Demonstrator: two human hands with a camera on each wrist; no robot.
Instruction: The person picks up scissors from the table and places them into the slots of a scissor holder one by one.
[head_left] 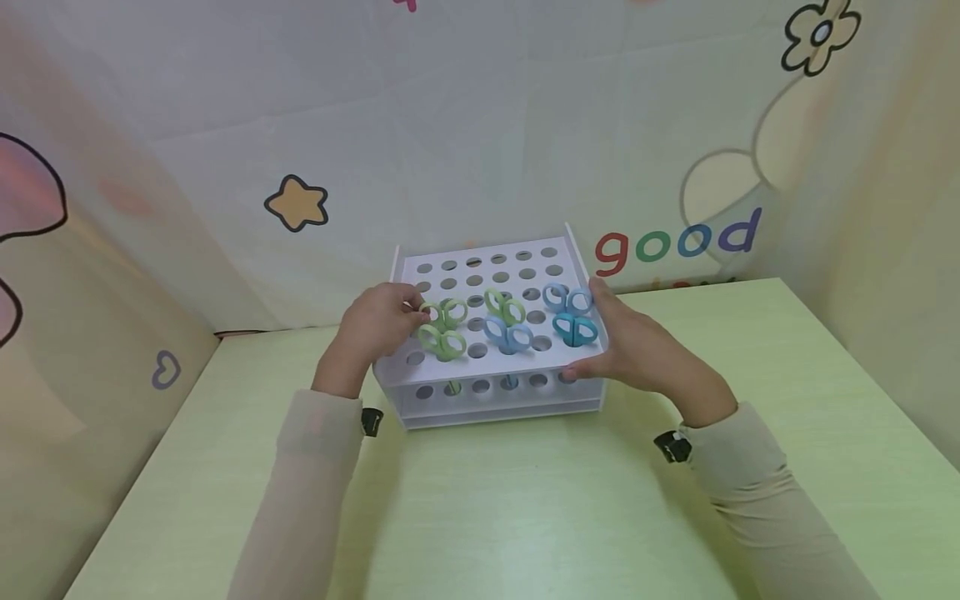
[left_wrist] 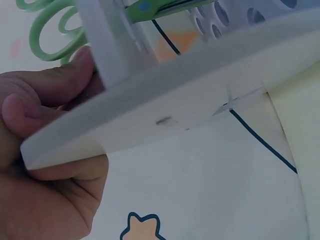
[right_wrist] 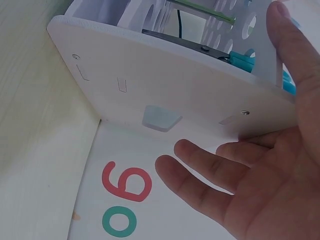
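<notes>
A white rack (head_left: pixel 495 365) with rows of round holes stands on the table. Scissors hang in it, handles up: light green pairs (head_left: pixel 442 340) at the left, a light blue pair (head_left: pixel 507 335) near the middle, and a teal pair (head_left: pixel 574 330) at the right. My left hand (head_left: pixel 375 321) grips the rack's left side panel (left_wrist: pixel 125 122), fingertips right at a green handle loop (left_wrist: pixel 36 37). On the other side, my right hand (head_left: pixel 637 342) holds the right edge, thumb over the front of the top board. Its other fingers (right_wrist: pixel 200 190) spread along the outside of the side panel (right_wrist: pixel 165 85).
The pale green table (head_left: pixel 480 517) stretches in front of the rack and to both sides. Close behind the rack hangs a printed cloth (head_left: pixel 450 150) with a star, a flower and the word "good".
</notes>
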